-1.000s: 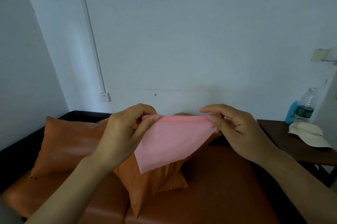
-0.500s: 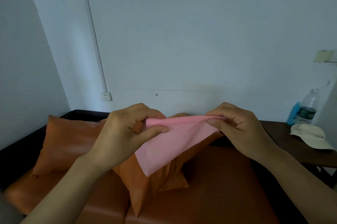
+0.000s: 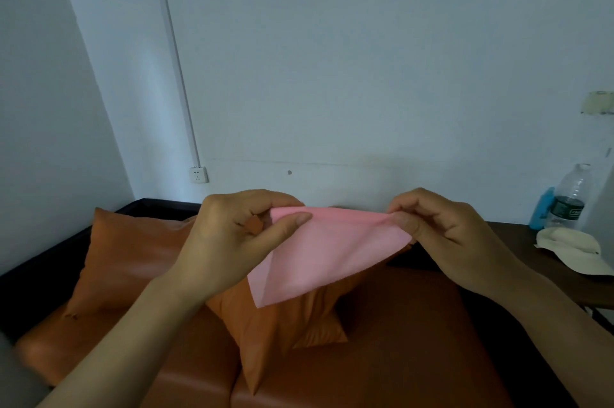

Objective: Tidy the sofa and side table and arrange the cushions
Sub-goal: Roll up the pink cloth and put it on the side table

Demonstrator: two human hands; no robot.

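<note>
- My left hand (image 3: 232, 238) has its grip pinched on the pink cloth (image 3: 319, 254) at one top corner.
- My right hand (image 3: 442, 228) has its grip pinched on the opposite corner; the cloth hangs folded between and below both grips.
- Behind the cloth an orange cushion (image 3: 282, 324) stands on the sofa (image 3: 398, 357); another cushion (image 3: 133, 261) lies left of my left grip.
- Right of my right grip, the counter (image 3: 518, 244) carries a water bottle (image 3: 569, 198) and a cream hat (image 3: 571, 249).

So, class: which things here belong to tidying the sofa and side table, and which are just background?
Job:
pink cloth, pinched by left hand and right hand
orange cushions
sofa
side table
water bottle
cream hat

Background:
wall socket
</note>
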